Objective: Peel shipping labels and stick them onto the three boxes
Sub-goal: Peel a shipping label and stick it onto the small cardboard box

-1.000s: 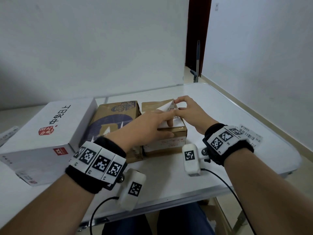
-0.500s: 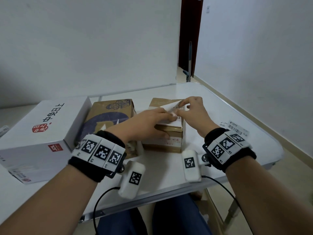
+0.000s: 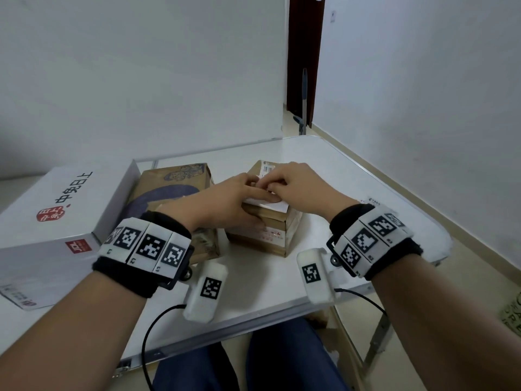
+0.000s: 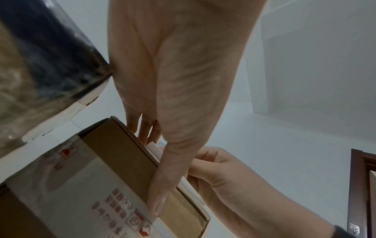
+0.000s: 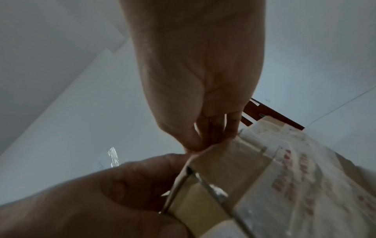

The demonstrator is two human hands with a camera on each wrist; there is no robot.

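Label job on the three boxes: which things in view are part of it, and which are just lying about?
Job: small brown box, label on its top, printed brown box, white box, spare label, left hand, right hand.

Lying about: mop by the doorway.

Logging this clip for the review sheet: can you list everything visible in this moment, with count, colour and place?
small cardboard box: 1, brown, centre of the table, under both hands
shipping label: 1, white, on top of the small box, under the fingers
printed cardboard box: 1, brown with a purple print, left of the small box
white box: 1, white with red marks, left end of the table
spare label: 1, white, on the table behind the right wrist
table: 1, white, folding
door frame: 1, dark brown, back of the room
left hand: fingers flat on the label, thumb against the box front
right hand: fingertips pinching the label at the box top
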